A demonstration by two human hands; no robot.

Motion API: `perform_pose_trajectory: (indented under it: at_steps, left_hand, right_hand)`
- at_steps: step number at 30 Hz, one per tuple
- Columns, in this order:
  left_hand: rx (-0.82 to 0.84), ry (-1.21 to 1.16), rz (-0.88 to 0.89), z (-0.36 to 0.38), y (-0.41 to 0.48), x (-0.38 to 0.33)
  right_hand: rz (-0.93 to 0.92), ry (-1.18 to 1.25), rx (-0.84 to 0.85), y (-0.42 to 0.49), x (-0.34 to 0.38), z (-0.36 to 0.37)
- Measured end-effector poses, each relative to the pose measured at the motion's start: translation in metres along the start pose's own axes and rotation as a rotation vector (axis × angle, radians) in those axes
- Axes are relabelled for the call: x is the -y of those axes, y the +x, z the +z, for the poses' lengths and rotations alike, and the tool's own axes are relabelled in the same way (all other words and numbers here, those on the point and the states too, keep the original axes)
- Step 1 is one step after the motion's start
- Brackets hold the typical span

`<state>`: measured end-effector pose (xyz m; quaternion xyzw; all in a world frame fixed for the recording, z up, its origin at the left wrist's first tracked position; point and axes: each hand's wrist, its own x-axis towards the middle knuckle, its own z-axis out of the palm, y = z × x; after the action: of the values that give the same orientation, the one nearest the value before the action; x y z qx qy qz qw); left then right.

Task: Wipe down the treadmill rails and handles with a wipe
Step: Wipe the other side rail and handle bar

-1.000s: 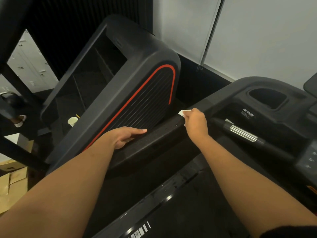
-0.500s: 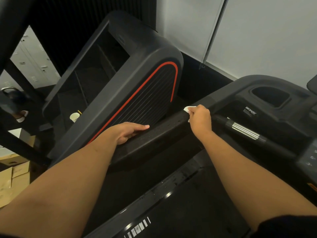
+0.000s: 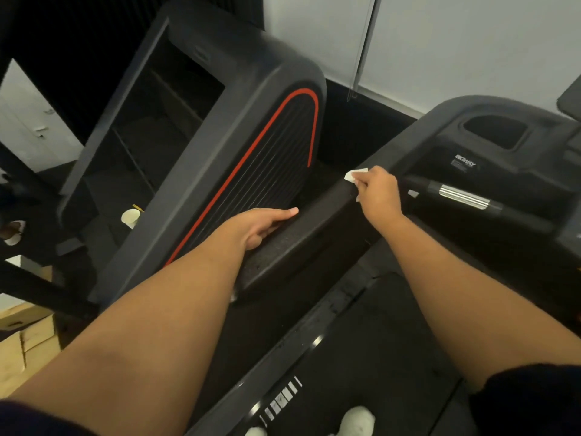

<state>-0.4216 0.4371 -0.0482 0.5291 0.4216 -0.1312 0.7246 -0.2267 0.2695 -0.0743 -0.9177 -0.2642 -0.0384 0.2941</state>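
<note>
A black padded side rail (image 3: 301, 240) of the treadmill runs from lower left up to the console. My right hand (image 3: 379, 195) grips a small white wipe (image 3: 353, 175) and presses it on the upper end of that rail. My left hand (image 3: 259, 226) rests on the rail's outer edge lower down, fingers fairly straight, thumb underneath. A black handle with a silver sensor band (image 3: 463, 196) sticks out to the right of my right hand. Most of the wipe is hidden under my fingers.
The console (image 3: 490, 143) with a cup recess lies at upper right. A neighbouring machine's dark housing with a red stripe (image 3: 251, 158) stands just left of the rail. A paper cup (image 3: 130, 218) lies beyond it. The running belt (image 3: 361, 366) and my white shoes (image 3: 358, 421) are below.
My right hand has slid the wipe a little farther up the rail toward the console. My left hand keeps its place on the rail.
</note>
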Motion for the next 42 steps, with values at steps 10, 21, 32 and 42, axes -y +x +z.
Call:
perform_pose_trajectory:
  at_steps: [10,21,32,42]
  left_hand:
    - [-0.056,0.155,0.072,0.0,0.005,0.002]
    - [-0.027,0.198,0.067,0.002,-0.001,0.0]
    - [-0.01,0.232,0.067,-0.001,0.004,-0.001]
    - [0.061,0.329,0.211,0.029,0.018,-0.029]
  right_hand:
    - [0.085,-0.047,-0.024,-0.009,0.017,0.005]
    - [0.179,-0.065,-0.061,-0.007,0.023,0.012]
    - [0.178,-0.11,-0.08,0.005,0.027,0.012]
    - [0.165,-0.18,-0.073,0.008,0.026,0.0]
